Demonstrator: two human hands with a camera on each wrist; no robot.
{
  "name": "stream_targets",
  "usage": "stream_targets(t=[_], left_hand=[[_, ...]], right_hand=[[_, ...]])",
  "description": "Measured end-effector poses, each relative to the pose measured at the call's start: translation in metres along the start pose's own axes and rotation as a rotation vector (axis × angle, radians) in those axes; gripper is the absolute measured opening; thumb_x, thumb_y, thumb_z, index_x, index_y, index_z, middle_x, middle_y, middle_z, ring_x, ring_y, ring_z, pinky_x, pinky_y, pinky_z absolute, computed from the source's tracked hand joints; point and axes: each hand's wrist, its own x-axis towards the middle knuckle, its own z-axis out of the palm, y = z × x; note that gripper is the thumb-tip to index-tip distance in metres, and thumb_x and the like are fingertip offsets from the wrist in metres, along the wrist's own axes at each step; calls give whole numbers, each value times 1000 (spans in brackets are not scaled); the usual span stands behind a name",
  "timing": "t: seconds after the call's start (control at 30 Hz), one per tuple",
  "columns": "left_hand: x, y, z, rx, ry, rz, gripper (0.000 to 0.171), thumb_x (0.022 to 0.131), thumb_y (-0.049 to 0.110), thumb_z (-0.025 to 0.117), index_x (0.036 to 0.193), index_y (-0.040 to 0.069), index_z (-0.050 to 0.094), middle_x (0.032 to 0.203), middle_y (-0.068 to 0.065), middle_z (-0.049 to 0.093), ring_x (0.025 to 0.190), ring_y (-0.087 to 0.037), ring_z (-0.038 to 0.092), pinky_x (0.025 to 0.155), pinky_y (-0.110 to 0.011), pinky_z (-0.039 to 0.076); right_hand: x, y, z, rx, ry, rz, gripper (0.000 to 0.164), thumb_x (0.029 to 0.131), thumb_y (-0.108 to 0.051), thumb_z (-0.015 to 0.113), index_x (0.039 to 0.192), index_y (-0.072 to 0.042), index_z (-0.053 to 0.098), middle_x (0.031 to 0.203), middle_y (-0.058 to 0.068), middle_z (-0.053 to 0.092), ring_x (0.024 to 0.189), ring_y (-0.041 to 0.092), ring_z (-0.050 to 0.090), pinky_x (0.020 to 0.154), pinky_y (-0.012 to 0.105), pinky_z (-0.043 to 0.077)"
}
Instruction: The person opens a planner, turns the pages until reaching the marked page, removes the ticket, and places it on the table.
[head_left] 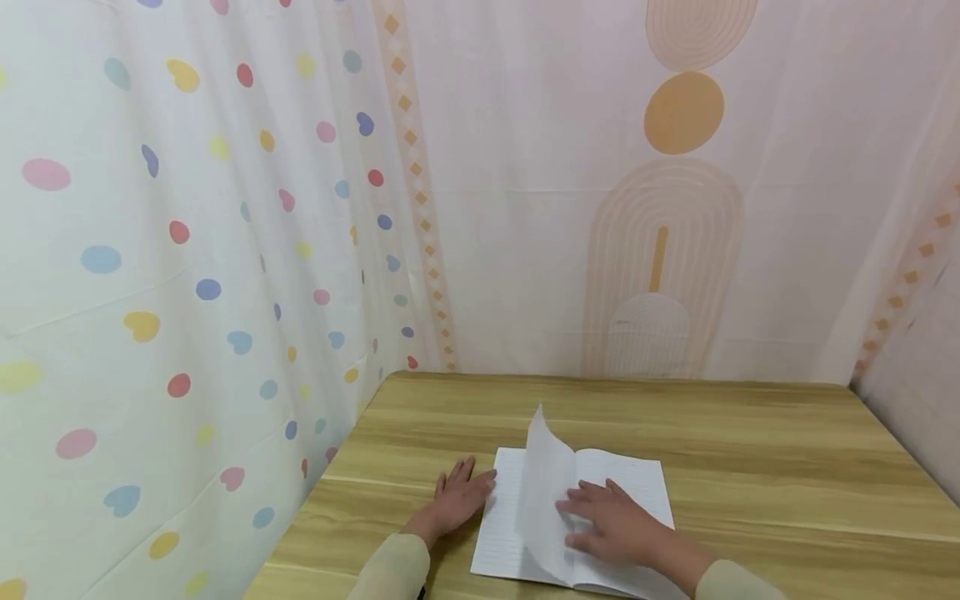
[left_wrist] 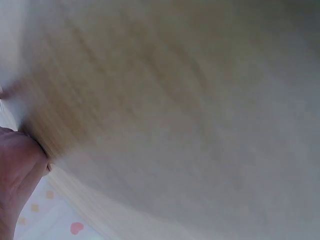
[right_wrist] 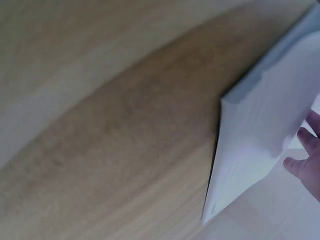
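Observation:
An open notebook (head_left: pixel 630 471) with lined white pages lies on the wooden table. One leaf (head_left: pixel 546 492) stands up from the middle, curving toward the left page. My left hand (head_left: pixel 459 497) lies flat at the notebook's left edge, thumb side at the paper; only part of this hand (left_wrist: pixel 20 167) shows in the left wrist view. Over the right page my right hand (head_left: pixel 617 523) is spread, its fingertips close to the raised leaf. In the right wrist view the right hand's fingers (right_wrist: pixel 309 142) are loosely extended beside the white pages (right_wrist: pixel 260 120).
The wood-grain table (head_left: pixel 787 467) extends to both sides and behind the notebook. A dotted curtain (head_left: pixel 225 250) hangs along the left, and a patterned curtain (head_left: pixel 517 208) hangs behind the table's far edge. Another pale surface (head_left: pixel 918 392) borders the right side.

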Motion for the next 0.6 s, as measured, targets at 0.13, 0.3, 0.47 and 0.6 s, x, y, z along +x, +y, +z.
stream_targets(t=[0.13, 0.3, 0.47, 0.6], left_hand=[[2, 2, 1, -87, 39, -40, 67, 107, 49, 26, 149, 0, 41, 160, -28, 14, 149, -44, 2, 114, -62, -9], [0, 1, 0, 38, 0, -10, 75, 97, 54, 55, 150, 4, 42, 160, -29, 13, 148, -45, 4, 114, -64, -4], [-5, 0, -1, 91, -25, 31, 88, 85, 50, 74, 152, 6, 38, 160, -31, 11, 147, -47, 4, 114, -65, -3], [-6, 2, -2, 87, -22, 29, 89, 85, 48, 74, 153, 5, 36, 160, -31, 11, 147, -48, 4, 114, -65, -3]], right_hand=[[-2, -3, 6, -126, -94, -25, 55, 92, -53, 62, 133, -17, 64, 141, 19, 54, 135, 43, 42, 105, 71, 27], [-2, -5, 6, -121, -123, -7, 54, 91, -51, 65, 133, -18, 64, 143, 18, 52, 136, 43, 41, 106, 69, 28], [-4, -6, 5, -106, -107, 30, 61, 89, -48, 69, 136, -10, 59, 144, 21, 50, 135, 42, 42, 107, 62, 33], [-7, 4, 5, -111, -40, 48, 66, 89, -46, 69, 136, -1, 57, 142, 27, 49, 131, 44, 45, 104, 60, 37]])
